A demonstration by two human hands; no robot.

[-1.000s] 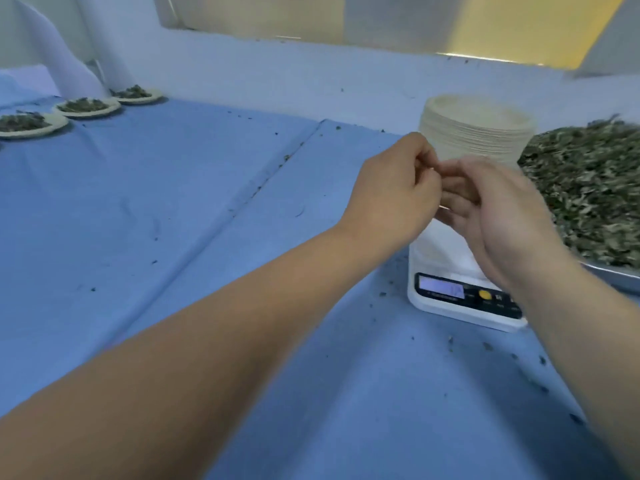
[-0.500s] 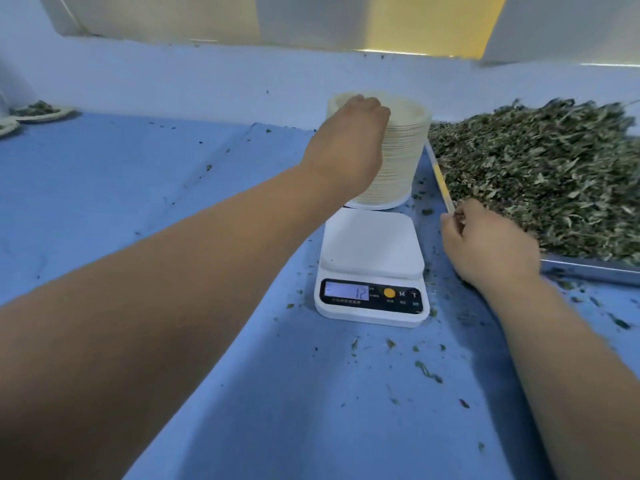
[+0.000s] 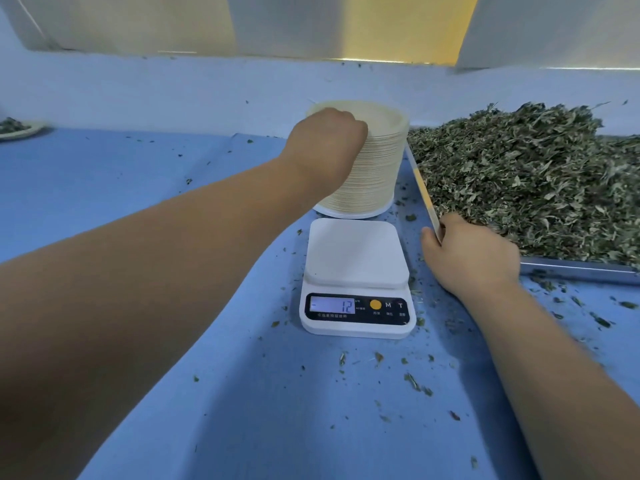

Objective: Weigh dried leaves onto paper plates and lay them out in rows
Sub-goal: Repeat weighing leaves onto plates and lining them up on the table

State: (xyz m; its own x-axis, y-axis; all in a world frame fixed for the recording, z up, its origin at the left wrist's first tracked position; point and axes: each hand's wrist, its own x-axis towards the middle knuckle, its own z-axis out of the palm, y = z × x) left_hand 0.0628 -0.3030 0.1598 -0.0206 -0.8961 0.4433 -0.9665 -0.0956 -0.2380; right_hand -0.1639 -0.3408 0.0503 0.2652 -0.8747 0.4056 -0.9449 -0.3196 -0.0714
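Observation:
A tall stack of paper plates (image 3: 374, 168) stands behind a white digital scale (image 3: 356, 268) whose pan is bare and whose display reads 12. My left hand (image 3: 327, 138) sits on the near top rim of the stack, fingers curled over the top plate's edge. A metal tray (image 3: 581, 270) heaped with dried green leaves (image 3: 530, 174) lies to the right. My right hand (image 3: 471, 254) grips the tray's near left corner, thumb on the outside of the rim.
A filled plate of leaves (image 3: 17, 128) shows at the far left edge. Leaf crumbs are scattered over the blue cloth (image 3: 138, 168) around and in front of the scale. A pale blue wall runs along the back.
A second ago both hands met in front of the stack. Since then the left went onto the stack's top and the right dropped to the tray corner; the view swung right.

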